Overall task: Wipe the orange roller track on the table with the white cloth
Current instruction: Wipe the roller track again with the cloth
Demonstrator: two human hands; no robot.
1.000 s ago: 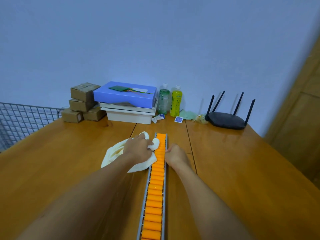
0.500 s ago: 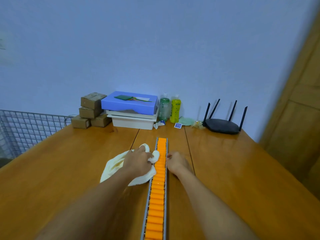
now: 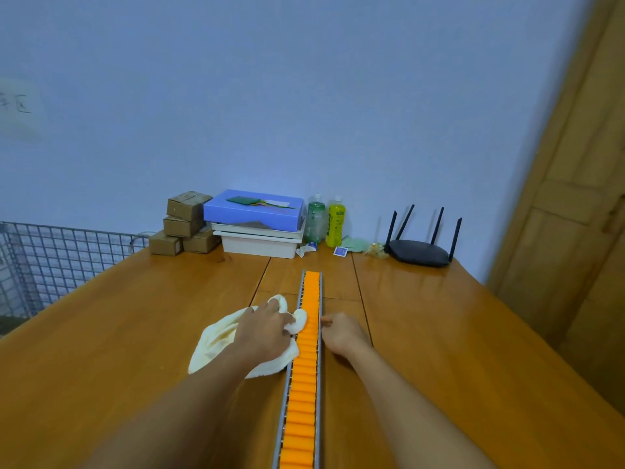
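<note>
Running lengthwise between both hands, the orange roller track (image 3: 306, 363) looks rigid, its rollers likely free-spinning. The soft, light white cloth (image 3: 220, 336) bunches under the left hand (image 3: 265, 331), clamped on it; right hand (image 3: 343, 333), curled, braces the rail.

Open bench (image 3: 456, 350) right of the roller track (image 3: 304, 384), bare out to the edge. Open bench on the left too, beyond the cloth (image 3: 216, 340). Far end crowded along the wall: cardboard boxes (image 3: 184, 223), stacked trays (image 3: 260, 236), two bottles (image 3: 326, 220), router (image 3: 419, 252). Wire basket (image 3: 50, 252) just past the left edge. Wooden door (image 3: 575, 214) close on the right.
</note>
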